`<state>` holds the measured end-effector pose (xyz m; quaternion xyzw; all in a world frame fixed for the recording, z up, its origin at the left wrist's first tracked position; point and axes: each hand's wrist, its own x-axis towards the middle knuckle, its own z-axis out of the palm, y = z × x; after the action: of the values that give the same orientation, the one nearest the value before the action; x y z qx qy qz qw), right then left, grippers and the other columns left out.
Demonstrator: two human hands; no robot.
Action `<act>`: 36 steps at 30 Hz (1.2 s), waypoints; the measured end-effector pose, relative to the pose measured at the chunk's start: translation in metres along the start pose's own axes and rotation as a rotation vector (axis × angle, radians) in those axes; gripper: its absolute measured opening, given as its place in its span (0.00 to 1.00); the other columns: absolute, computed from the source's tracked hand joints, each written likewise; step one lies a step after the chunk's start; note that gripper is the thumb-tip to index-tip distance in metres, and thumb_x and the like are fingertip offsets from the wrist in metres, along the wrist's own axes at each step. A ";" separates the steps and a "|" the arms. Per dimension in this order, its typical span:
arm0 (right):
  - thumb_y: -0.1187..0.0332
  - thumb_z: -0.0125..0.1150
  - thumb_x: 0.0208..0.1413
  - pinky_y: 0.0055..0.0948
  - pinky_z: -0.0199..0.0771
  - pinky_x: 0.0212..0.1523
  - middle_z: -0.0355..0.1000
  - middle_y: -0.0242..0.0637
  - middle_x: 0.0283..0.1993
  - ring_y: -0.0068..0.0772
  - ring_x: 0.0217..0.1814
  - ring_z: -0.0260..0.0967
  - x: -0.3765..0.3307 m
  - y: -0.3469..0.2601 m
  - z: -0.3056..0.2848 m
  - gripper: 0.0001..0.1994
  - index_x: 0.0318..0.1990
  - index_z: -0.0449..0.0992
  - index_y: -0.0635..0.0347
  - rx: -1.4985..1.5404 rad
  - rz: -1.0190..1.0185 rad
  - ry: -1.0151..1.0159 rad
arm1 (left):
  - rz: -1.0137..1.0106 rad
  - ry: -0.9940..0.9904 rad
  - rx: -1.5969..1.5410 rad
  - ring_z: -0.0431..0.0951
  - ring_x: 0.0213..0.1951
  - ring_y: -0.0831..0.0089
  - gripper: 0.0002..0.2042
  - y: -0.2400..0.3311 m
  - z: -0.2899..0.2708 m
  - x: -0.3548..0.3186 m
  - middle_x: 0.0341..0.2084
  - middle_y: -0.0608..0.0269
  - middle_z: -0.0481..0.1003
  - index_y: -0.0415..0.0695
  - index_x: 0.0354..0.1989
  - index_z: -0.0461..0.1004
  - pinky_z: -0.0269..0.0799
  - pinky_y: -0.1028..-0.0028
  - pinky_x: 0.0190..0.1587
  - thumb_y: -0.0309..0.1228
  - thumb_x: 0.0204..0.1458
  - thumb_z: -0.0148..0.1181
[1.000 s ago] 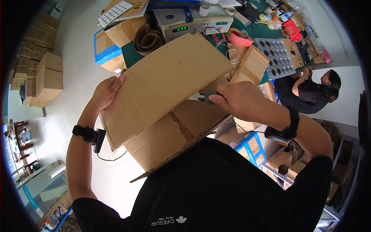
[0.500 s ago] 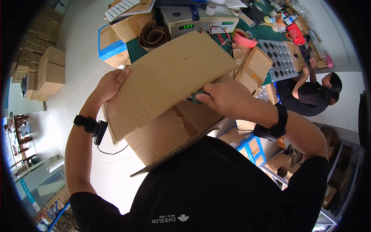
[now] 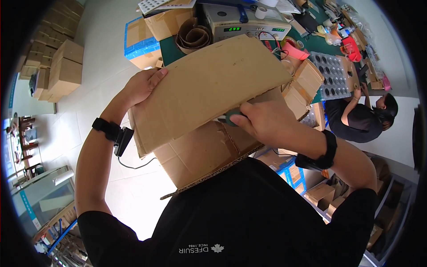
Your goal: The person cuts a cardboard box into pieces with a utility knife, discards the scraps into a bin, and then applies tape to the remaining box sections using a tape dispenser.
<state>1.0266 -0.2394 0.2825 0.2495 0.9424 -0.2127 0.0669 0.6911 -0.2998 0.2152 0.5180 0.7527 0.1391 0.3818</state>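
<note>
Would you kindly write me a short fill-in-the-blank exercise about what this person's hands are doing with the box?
1. The left hand grips the brown cardboard box by its ____ edge.
2. The right hand holds a tool with a dark ____ handle.
3. Each wrist wears a ____ band.

Missing words: left; green; black

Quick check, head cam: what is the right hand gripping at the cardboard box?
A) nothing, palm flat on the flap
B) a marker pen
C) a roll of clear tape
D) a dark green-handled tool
D: the right hand is closed around a dark green-handled tool pressed against the cardboard box, while the left hand holds the raised flap's edge.
</note>
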 end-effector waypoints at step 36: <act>0.52 0.45 0.67 0.50 0.71 0.30 0.73 0.49 0.23 0.56 0.29 0.73 0.012 -0.070 0.018 0.20 0.35 0.72 0.61 0.126 0.022 -0.145 | 0.009 0.021 -0.053 0.79 0.40 0.60 0.33 -0.012 0.006 0.005 0.35 0.50 0.79 0.38 0.42 0.77 0.72 0.65 0.46 0.60 0.63 0.40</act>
<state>0.9815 -0.2964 0.2895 0.2475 0.9170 -0.2881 0.1216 0.6868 -0.3014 0.2014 0.5096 0.7504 0.1662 0.3868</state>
